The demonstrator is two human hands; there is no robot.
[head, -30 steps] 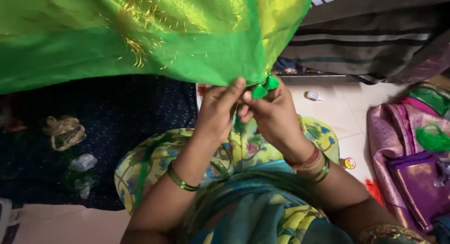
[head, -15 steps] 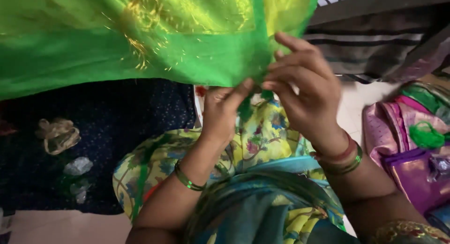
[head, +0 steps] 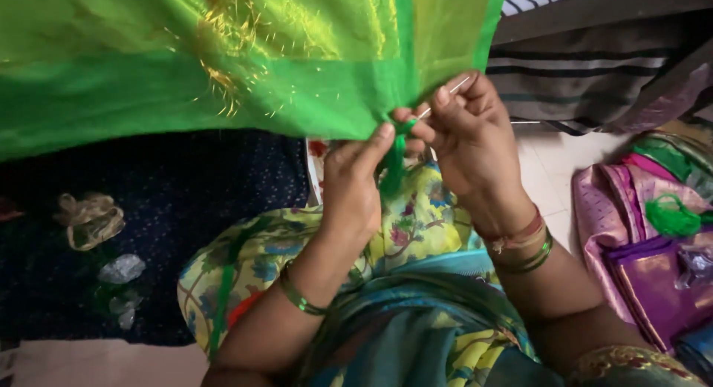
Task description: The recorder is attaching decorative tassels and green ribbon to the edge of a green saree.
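Head view: left hand [head: 355, 185] pinches green threads [head: 394, 168]; right hand [head: 464, 134] grips needle [head: 445, 96].

A dark blue mat [head: 186, 209] lies on the floor. On it, at its left side, sit a tangle of pale thread [head: 89, 220] and some shiny scraps [head: 122, 270]. Far to the right of the mat — a pile of pink and purple cloth [head: 639, 246], with a bunch of green thread [head: 672, 216] on top. A striped cloth [head: 594, 75] hangs above that pile.

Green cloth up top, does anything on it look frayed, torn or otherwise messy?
Yes. Loose gold threads stick out in a tangle on the green cloth, left of the hands. Otherwise its lower edge looks whole where the left hand pinches it and the right hand holds a needle.
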